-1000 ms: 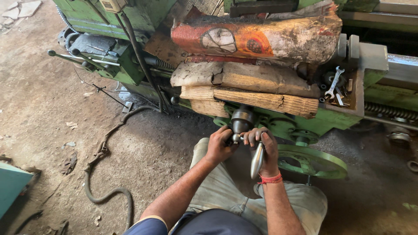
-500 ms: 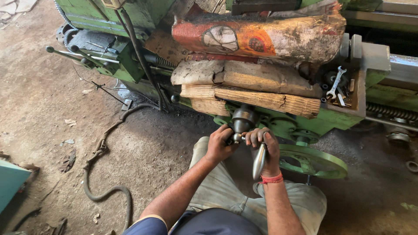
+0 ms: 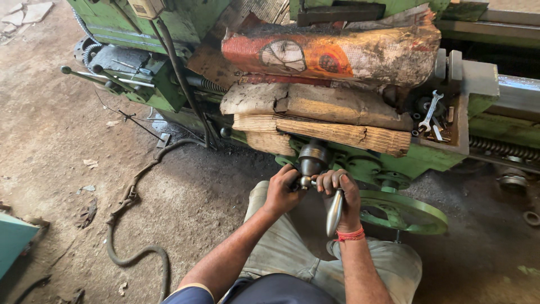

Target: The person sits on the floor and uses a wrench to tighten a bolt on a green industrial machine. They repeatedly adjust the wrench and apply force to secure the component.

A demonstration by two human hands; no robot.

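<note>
- The left hand [image 3: 283, 188] is curled tight around the small cross handle [image 3: 305, 181] at the front of the green lathe [image 3: 433, 157], just below the lathe's round steel hub [image 3: 313, 153].
- The right hand [image 3: 344, 190] grips the same handle from the other side, fingers wrapped around it; a polished metal lever [image 3: 334, 211] hangs down from the handle past this palm.
- A red thread band [image 3: 350, 235] circles the right wrist.
- Right of the handle, low on the lathe, sits a green handwheel [image 3: 406, 213].
- Above the hub, worn wooden planks [image 3: 332, 121] and a painted log [image 3: 332, 56] lie stacked on the lathe.
- A wrench [image 3: 431, 110] rests in the lathe's tray, right of the planks.
- A dark hose [image 3: 132, 225] snakes over the dirt floor left of the lathe.
</note>
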